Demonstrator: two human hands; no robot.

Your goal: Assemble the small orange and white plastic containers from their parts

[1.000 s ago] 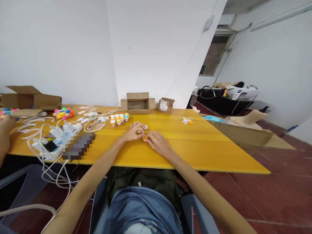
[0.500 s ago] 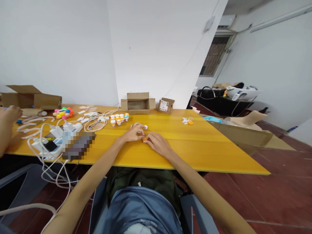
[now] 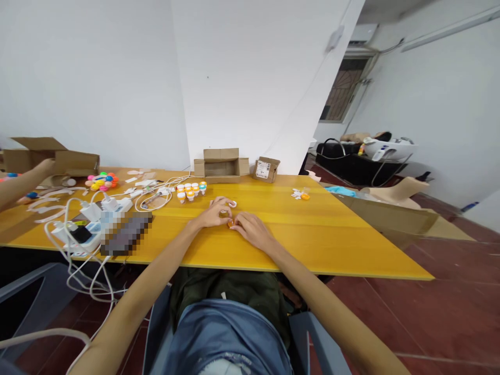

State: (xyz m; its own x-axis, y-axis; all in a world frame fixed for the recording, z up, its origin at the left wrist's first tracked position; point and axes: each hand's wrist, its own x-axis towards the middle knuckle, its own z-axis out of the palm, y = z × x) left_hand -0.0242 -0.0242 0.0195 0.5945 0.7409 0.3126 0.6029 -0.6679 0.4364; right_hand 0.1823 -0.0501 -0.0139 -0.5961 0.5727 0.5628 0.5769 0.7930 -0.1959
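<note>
The yellow surface stretched across the view, with an open cardboard box at its far left, where a co-worker's arm reached in front. A smaller open carton stood against the wall at the back, beyond the hands. The person's left hand and right hand met over the surface, near its front edge. To the right of that carton sat a little box with a white label. A cluster of small containers, with orange or teal parts, stood beyond the left hand. Well to the right lay some white bits beside another orange item. A white piece rested just past the left fingers. Smallest was the orange piece between the hands: the fingers of both were nearly closed, pinching it from either side.
</note>
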